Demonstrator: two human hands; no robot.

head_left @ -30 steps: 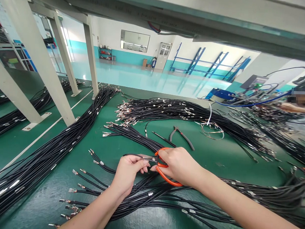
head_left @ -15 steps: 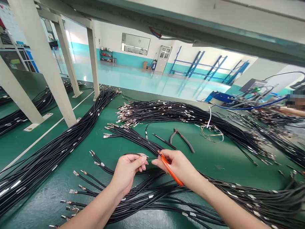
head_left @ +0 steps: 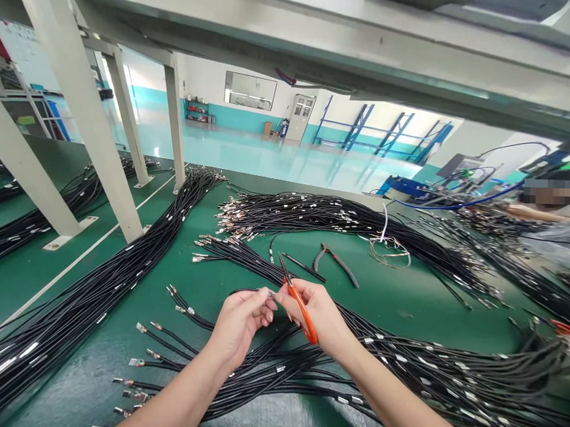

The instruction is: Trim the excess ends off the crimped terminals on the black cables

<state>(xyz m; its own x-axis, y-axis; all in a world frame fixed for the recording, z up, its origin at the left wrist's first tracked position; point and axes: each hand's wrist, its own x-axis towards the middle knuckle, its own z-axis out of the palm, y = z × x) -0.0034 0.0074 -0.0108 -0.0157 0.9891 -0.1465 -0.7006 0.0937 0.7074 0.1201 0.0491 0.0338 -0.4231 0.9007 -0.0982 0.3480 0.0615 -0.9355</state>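
My left hand (head_left: 244, 318) is closed, pinching a black cable (head_left: 242, 290) near its metal terminal end (head_left: 271, 294). Orange-handled scissors (head_left: 304, 314) sit in my right hand (head_left: 312, 301), their dark pointed blades angled up and away from me. The thumb and fingertips of that hand meet the cable end beside my left fingertips; what exactly they pinch there is too small to see. Under and in front of my hands lies a spread bundle of black cables (head_left: 279, 388) with metal terminals and white labels. A smaller cable bundle (head_left: 246, 254) lies just beyond.
Grey-handled cutters (head_left: 334, 265) and a black pen-like tool (head_left: 304, 268) lie on the green table (head_left: 206, 320). More cable bundles stretch behind (head_left: 304, 213) and left (head_left: 124, 273). White posts (head_left: 78, 106) stand at left. Another person's arm (head_left: 532, 213) shows at far right.
My right hand has moved left, its fingertips now at the cable end by my left hand. The scissors have turned more upright, and their blades now show. The view has shifted slightly.
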